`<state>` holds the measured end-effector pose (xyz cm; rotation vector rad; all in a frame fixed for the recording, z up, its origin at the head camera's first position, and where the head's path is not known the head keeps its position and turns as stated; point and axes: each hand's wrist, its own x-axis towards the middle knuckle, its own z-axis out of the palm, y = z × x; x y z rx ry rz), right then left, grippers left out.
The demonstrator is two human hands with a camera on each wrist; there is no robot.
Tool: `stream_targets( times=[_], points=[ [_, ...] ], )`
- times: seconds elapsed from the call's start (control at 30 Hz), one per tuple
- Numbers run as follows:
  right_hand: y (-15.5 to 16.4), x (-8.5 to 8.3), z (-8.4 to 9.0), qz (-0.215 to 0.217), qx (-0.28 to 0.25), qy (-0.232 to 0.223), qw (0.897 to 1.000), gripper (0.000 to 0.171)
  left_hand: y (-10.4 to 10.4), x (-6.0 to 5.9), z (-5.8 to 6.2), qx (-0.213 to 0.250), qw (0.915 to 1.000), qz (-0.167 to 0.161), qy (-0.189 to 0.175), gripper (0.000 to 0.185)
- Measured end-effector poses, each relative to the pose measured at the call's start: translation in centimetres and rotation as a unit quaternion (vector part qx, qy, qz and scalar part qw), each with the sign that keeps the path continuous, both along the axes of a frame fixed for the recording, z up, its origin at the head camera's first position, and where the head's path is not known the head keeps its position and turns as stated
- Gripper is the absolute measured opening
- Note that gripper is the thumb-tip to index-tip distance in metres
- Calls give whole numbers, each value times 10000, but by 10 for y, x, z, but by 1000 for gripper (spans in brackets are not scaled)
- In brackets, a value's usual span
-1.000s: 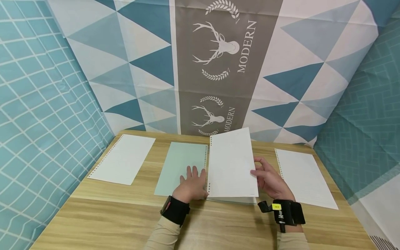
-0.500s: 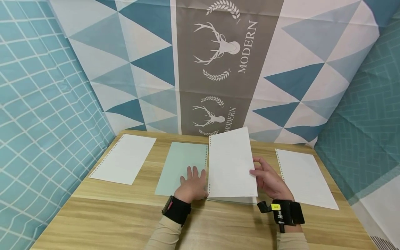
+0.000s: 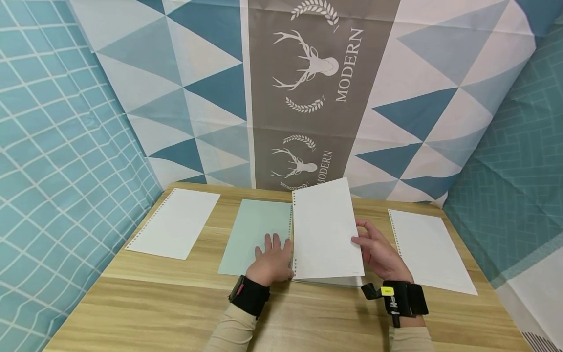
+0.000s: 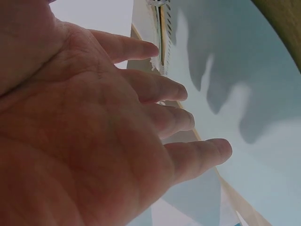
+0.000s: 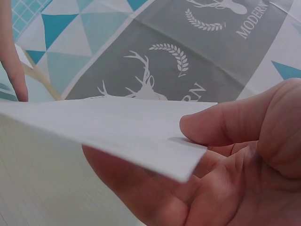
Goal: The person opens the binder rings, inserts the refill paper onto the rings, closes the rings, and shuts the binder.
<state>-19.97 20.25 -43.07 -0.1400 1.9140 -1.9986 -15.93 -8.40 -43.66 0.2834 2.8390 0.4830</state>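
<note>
An open loose-leaf binder with a pale green cover (image 3: 255,234) lies in the middle of the wooden table (image 3: 158,303), its ring spine running away from the person. The left hand (image 3: 270,261) lies flat on the green cover just left of the spine, fingers (image 4: 160,89) straight and slightly spread, pressing down and gripping nothing. Just right of the spine, the right hand (image 3: 378,254) pinches the outer edge of a white lined punched sheet (image 3: 325,230): the thumb (image 5: 225,125) sits on top of the paper and the other fingers curl beneath it. That sheet is lifted off the stack of pages and tilts upward from the spine, its far end raised toward the patterned backdrop cloth with the deer print (image 3: 308,68). Well left of the binder a loose white punched sheet (image 3: 173,222) lies flat on the table; another loose white sheet (image 3: 428,249) lies flat to the binder's right, just beside the right hand.
</note>
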Motion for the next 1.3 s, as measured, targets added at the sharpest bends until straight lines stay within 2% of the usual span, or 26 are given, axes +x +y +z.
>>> stream_targets(
  times=[0.43,0.8,1.1,1.3],
  points=[
    [0,-1,1,-62,-6,10,10000,35,0,2,4,-42,9999,89,56,73],
    [-2,0,0,5,40,53,10000,34,0,0,0,-127,9998,85,137,73],
    [-2,-1,-3,121,-6,239,9996,33,3,-3,-8,-259,9994,100,188,70],
    [-1,-1,-4,111,-59,208,9997,33,3,-4,-10,-199,9995,93,239,69]
  ],
)
